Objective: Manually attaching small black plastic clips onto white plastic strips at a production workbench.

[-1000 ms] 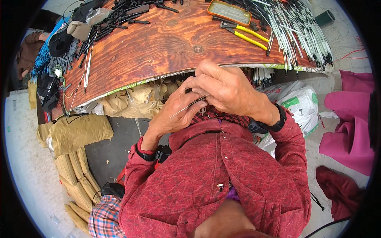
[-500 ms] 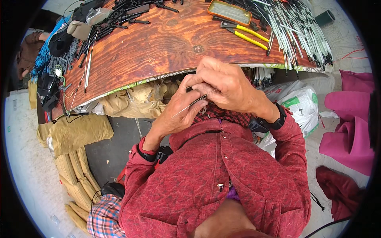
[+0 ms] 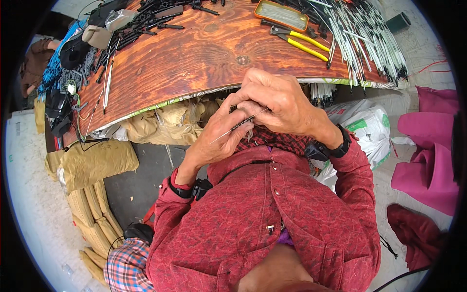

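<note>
Both hands meet at frame centre, just below the table [image 3: 194, 63] edge. Left hand [image 3: 214, 141] pinches a thin rod [image 3: 238, 126] w/ dark sleeve, rod slanting down-left. Right hand [image 3: 277, 100] curled over its upper end, fingers closed on it. Pliers [image 3: 299, 41] & tray [image 3: 281, 14] upper centre-right, white rods [image 3: 369, 39] upper right. Bags [image 3: 97, 163] at left.
</note>
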### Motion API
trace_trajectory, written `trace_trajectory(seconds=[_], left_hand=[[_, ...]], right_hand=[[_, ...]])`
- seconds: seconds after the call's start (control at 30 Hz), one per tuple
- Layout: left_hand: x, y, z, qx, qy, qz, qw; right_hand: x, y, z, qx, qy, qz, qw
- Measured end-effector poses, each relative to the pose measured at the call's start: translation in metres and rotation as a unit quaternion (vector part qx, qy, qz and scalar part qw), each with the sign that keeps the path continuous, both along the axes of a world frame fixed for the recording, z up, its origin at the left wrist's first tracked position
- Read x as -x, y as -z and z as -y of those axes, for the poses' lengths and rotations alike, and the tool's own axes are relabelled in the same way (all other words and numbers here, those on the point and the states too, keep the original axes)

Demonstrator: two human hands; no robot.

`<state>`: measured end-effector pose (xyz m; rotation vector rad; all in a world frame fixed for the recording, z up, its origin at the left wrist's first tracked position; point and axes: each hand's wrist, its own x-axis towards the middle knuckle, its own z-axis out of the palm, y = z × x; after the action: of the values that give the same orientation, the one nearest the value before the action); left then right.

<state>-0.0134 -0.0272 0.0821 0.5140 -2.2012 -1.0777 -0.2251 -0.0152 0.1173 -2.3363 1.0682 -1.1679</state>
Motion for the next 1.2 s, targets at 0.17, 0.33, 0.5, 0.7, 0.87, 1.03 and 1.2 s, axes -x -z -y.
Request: trace_trajectory(seconds=[0.17,0.33,0.5,0.7,0.87,1.03,1.2], left_hand=[[-0.006,0.004,-0.002,0.008,0.002,0.01,1.0],[-0.007,0.0,0.002,-0.028,0.032,-0.001,0.999],[-0.005,-0.004,0.005,-0.087,0.046,-0.043,0.994],[-0.006,0.002,0.005,-0.07,0.031,-0.066,0.995],[-0.007,0.0,0.005,-0.07,0.026,-0.039,0.996],[-0.007,-0.009,0.006,-0.08,0.044,-0.021,0.996],[-0.008,-0.008,0.008,-0.079,0.054,-0.007,0.995]], right_hand=[[-0.001,-0.002,0.0,-0.004,-0.023,-0.022,1.0],[-0.001,0.0,0.002,-0.014,-0.044,-0.02,0.999],[-0.001,0.003,0.005,-0.039,-0.062,0.037,0.997],[-0.002,0.004,0.005,-0.028,-0.057,0.033,0.997],[-0.002,0.0,0.004,-0.013,-0.044,-0.002,0.999],[-0.002,0.0,0.003,0.01,-0.028,-0.041,0.999],[0.0,-0.003,0.004,0.023,-0.039,-0.036,0.998]])
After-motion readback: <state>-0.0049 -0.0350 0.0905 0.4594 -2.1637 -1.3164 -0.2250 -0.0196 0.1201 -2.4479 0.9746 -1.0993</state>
